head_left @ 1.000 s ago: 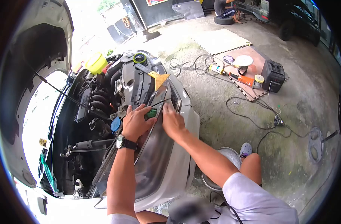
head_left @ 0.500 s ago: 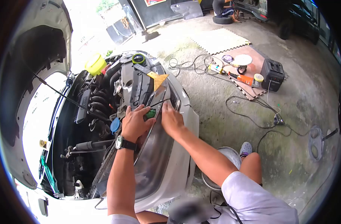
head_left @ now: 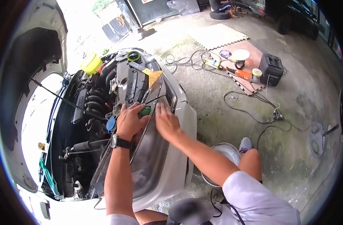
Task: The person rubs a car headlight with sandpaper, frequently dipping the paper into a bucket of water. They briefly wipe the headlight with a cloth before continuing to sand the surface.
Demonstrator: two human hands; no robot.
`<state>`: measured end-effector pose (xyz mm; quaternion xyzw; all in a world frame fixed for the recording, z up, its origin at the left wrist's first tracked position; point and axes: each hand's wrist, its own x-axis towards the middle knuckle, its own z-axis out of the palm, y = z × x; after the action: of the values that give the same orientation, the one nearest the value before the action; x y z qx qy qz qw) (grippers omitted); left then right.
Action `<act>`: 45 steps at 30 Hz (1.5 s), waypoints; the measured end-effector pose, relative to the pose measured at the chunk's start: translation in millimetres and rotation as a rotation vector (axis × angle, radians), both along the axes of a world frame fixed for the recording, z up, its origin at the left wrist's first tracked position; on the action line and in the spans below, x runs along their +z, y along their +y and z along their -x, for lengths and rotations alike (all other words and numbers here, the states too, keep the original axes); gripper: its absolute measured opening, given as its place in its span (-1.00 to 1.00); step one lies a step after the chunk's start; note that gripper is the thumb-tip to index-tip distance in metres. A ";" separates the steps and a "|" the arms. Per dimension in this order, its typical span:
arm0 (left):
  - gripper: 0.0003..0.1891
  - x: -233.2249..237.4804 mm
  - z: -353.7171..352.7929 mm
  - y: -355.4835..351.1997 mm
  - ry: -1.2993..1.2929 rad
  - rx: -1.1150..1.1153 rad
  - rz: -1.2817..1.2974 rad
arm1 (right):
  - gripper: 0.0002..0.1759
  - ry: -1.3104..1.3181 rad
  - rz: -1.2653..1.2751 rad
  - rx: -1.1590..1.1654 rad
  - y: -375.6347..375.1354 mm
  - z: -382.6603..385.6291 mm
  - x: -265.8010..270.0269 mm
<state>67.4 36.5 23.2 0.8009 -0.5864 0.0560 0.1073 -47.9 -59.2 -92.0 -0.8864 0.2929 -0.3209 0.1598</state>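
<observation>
My left hand, with a watch on its wrist, rests at the inner edge of a car headlight. Its thumb and fingers curve around a small green object, partly hidden, whose kind I cannot make out. Fingers extended, my right hand lies on the upper headlight, slightly blurred at the tips and apart from the left. A thin black strip crosses just above both hands. Farther up the car front lies a yellow, fan-shaped scraper.
The engine bay is exposed under a raised hood. A yellow container and a roll sit on the car. A bucket stands by my leg. Cables, an orange tool and a black box occupy the floor. Another person sits far back.
My right hand has slid slightly back along the headlight, its fingers now flatter and blurred. My left hand stays by the green object. The whole view has shifted a little.
</observation>
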 end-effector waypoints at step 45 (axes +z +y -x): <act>-0.72 25.6 63.8 7.7 0.270 -0.241 0.173 | -0.35 -1.063 -1.451 0.528 10.7 81.9 0.3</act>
<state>3.6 44.2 48.7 0.7130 -0.6513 -0.0151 0.2593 -129.8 -48.5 -91.7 -0.3447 0.0994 -0.3761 0.8543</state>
